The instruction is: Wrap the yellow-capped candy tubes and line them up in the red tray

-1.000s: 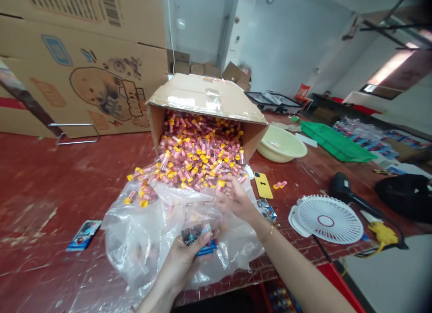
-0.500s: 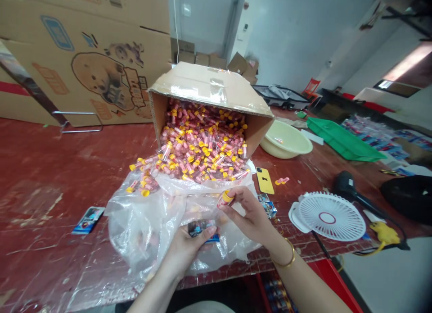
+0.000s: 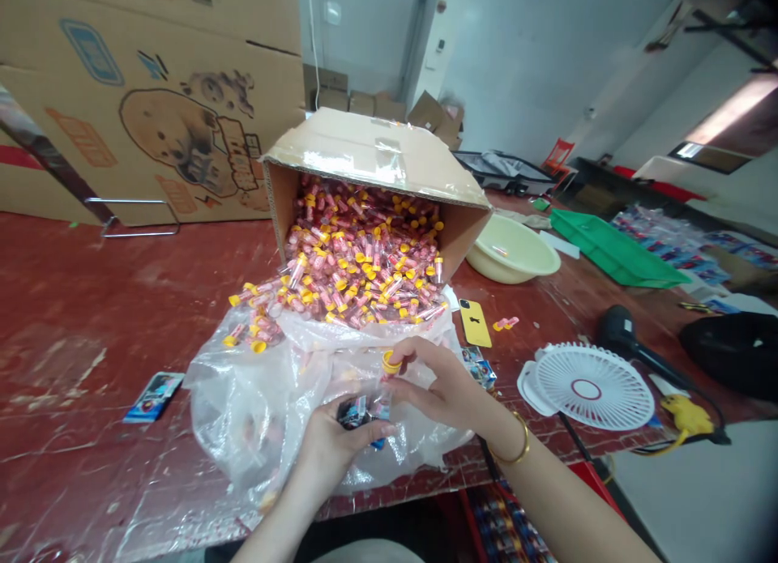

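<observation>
My left hand (image 3: pixel 340 437) is closed on a small blue printed packet (image 3: pixel 358 413), low over a clear plastic bag (image 3: pixel 243 409). Just above the packet, my right hand (image 3: pixel 434 385) pinches a small yellow-capped tube (image 3: pixel 390 363) between thumb and fingers, its cap up. The lower part of the tube reaches down by the packet's top; whether it is inside I cannot tell. Behind both hands, a cardboard box (image 3: pixel 377 154) lies on its side with its mouth toward me. Many pink tubes with yellow caps (image 3: pixel 358 263) spill from it onto the bag.
Another blue packet (image 3: pixel 154 397) lies at left on the red table (image 3: pixel 121 296). On the right are a yellow phone (image 3: pixel 475 323), loose tubes (image 3: pixel 506 323), a white fan (image 3: pixel 587 389), a pale basin (image 3: pixel 514 251) and a green tray (image 3: pixel 613 251). A large carton (image 3: pixel 151 101) stands behind left.
My right hand has moved left and slightly down with the tube, bringing it over the packet. The packet in my left hand has tilted, and its top looks wider.
</observation>
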The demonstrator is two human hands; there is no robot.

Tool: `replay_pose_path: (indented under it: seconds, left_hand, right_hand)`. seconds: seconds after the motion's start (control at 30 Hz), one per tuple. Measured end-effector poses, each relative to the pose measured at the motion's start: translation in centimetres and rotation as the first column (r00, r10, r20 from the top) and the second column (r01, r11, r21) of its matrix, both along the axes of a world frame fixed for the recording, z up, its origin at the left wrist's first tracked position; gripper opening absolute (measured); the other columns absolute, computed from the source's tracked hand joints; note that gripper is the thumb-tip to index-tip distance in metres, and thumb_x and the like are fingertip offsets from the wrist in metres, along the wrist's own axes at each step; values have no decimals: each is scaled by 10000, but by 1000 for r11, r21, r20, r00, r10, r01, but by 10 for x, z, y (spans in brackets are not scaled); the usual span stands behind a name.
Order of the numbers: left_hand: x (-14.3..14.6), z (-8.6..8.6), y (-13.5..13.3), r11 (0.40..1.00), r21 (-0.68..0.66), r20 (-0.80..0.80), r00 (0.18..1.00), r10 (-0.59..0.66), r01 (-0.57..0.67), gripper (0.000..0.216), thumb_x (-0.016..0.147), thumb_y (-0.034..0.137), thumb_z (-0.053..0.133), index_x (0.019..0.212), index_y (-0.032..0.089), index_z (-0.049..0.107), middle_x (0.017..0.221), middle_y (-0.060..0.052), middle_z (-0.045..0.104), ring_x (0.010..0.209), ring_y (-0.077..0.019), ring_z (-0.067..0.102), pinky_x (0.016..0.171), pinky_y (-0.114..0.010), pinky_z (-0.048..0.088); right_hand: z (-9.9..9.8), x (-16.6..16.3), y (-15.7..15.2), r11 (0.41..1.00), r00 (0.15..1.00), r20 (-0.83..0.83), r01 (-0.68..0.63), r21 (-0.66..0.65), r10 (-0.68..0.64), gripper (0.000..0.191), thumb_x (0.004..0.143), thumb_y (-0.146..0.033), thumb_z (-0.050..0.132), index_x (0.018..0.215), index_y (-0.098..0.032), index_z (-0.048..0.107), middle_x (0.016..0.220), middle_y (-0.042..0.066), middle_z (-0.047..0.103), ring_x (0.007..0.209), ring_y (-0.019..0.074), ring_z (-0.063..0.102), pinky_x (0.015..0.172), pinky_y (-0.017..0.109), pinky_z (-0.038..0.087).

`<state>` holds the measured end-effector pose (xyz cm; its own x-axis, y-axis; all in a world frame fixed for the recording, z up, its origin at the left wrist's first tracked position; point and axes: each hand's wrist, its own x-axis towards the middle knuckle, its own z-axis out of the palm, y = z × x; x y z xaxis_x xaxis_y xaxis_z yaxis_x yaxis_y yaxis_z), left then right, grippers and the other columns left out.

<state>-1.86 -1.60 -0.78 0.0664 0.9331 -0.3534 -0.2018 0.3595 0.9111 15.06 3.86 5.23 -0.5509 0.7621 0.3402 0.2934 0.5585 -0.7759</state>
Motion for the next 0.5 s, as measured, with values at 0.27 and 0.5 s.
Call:
replay_pose_path:
  seconds: [0.27,0.5]
  left_hand:
    - [5,9,-5,979,-203,297,954,44,18,349,647,369,772,892,125,723,747,-99,749,665,-216,678,634,-316,526]
    - [17,16,0,960,-277,426,899,102,22,274,707,311,743,910,130,706,731,-78,741,663,-191,675,635,-287,533]
  right_hand:
    - [-34,-5,-11,882,977,-203,-44,-469,-59,250,771,-364,668,900,-211,517,786,-9,535,700,118,519,664,270,459]
    - [-58,-18,-53,841,980,-142,44,-539,-142,858,515,-193,833,1194,-251,311,1121,82,502,947,215,580,745,324,515]
